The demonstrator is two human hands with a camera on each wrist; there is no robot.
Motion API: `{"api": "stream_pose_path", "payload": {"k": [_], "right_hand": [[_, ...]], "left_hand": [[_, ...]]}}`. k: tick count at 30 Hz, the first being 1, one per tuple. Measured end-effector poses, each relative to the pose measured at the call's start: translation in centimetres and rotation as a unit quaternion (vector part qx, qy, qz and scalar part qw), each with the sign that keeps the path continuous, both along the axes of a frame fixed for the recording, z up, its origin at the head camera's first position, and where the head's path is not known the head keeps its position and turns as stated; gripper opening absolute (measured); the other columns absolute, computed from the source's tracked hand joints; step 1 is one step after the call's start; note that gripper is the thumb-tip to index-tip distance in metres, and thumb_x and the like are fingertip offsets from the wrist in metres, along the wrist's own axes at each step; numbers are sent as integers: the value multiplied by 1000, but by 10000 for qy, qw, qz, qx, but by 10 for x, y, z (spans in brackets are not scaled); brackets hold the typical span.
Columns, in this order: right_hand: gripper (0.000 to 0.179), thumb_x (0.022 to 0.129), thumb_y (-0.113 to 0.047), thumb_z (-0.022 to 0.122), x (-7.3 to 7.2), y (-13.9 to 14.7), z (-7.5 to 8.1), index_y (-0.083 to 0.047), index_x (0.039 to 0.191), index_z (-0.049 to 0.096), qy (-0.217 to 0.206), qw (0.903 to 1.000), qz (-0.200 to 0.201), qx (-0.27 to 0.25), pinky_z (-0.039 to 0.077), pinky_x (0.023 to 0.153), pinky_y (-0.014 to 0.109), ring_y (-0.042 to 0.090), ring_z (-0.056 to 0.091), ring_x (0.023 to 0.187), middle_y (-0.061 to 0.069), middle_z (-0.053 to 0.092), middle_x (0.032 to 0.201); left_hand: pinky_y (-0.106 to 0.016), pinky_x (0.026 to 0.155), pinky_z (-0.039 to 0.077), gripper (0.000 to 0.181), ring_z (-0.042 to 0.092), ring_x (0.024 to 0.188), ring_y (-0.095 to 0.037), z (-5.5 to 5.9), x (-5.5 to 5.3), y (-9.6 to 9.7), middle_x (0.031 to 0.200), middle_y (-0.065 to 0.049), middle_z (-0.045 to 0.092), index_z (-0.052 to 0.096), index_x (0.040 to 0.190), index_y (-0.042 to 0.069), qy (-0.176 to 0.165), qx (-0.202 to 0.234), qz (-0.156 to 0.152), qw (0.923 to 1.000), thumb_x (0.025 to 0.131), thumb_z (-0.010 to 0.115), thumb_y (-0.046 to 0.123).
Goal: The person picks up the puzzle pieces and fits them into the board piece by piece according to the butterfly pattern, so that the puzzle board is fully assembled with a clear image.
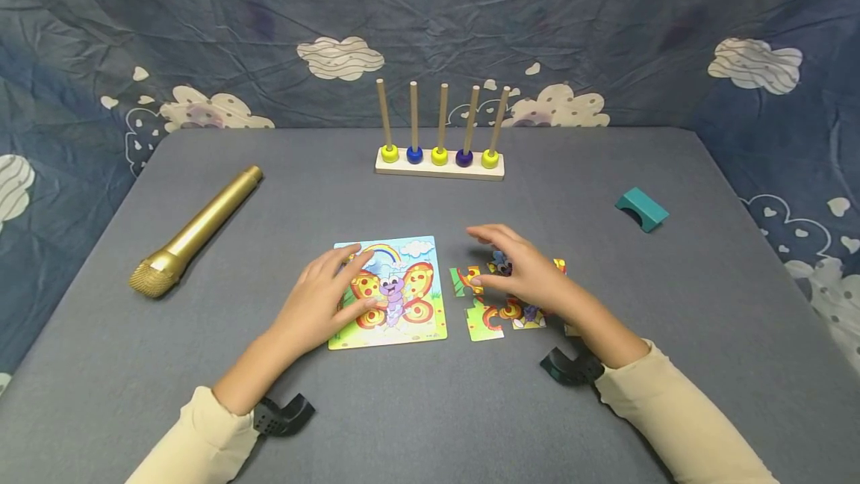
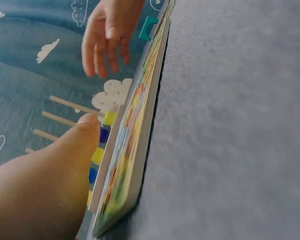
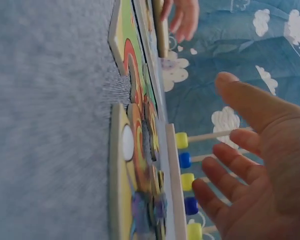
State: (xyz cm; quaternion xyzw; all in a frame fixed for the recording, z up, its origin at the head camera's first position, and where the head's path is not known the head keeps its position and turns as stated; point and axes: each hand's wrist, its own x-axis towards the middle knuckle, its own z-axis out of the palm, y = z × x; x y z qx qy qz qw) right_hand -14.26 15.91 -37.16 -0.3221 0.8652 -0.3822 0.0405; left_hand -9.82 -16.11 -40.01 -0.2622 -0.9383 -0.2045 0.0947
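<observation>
A square butterfly puzzle board (image 1: 426, 320) lies flat in front of the person, with a rainbow and a cloud at its top. Over the board's left part the left hand (image 1: 316, 305) is spread with loosely bent fingers; whether the fingertips touch it I cannot tell. Loose jigsaw pieces (image 1: 485, 323) lie just right of the board. Above them hovers the right hand (image 1: 531, 271), thumb and fingers apart, holding nothing, and it hides some of the pieces. The right wrist view shows several pieces (image 3: 121, 170) lying on the table below that relaxed hand.
A wooden peg stand (image 1: 440, 169) with yellow and blue beads stands at the back. At the left lies a gold microphone (image 1: 201, 230). A teal arch block (image 1: 643, 208) sits at the right. Behind the grey table (image 1: 416, 424) hangs a cloud-patterned cloth (image 1: 222, 28).
</observation>
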Motion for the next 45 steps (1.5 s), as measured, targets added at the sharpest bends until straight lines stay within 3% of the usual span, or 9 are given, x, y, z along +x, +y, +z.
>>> {"api": "stream_pose_path", "payload": {"k": [7,15,20,26,34,45], "right_hand": [[67,77,-28,72,5,11,-9,-9,134,41,-405,9989,-25,255,35,94,44,21,39,120,3,40,132],[65,78,-27,70,4,14,-16,-10,134,41,-552,9968,83,564,32,96,44,21,36,122,5,41,133],[64,79,-26,70,4,14,-17,-9,134,41,-527,9954,101,796,30,97,45,23,34,123,6,42,133],[60,79,-25,70,5,11,-20,-6,130,46,-131,9962,186,838,32,95,44,23,40,118,6,48,126],[48,79,-21,71,7,5,-18,-5,121,56,232,9933,213,1116,38,89,41,23,44,106,6,52,112],[39,80,-20,69,9,0,-8,-6,114,57,222,9961,37,854,39,86,41,24,42,106,6,50,111]], "left_hand": [[-50,96,27,69,31,124,-29,-1,10,-15,135,-10,37,37,138,14,-184,185,165,9995,81,63,43],[-51,98,26,83,26,126,-32,-1,13,-30,138,-16,30,25,141,5,-1002,202,229,9945,80,64,46],[-51,99,24,92,24,126,-34,0,11,-38,139,-18,29,24,140,0,-1335,238,26,9908,75,68,47],[-51,99,24,98,25,126,-34,1,10,-43,139,-16,30,28,139,-1,-1420,262,-176,9894,68,73,49],[-51,99,24,97,23,126,-33,1,10,-42,139,-15,29,29,139,0,-1415,208,-200,9895,68,72,50],[-51,100,22,99,22,128,-32,-2,8,-37,141,-13,28,28,140,3,-1328,59,-178,9910,69,66,59]]}}
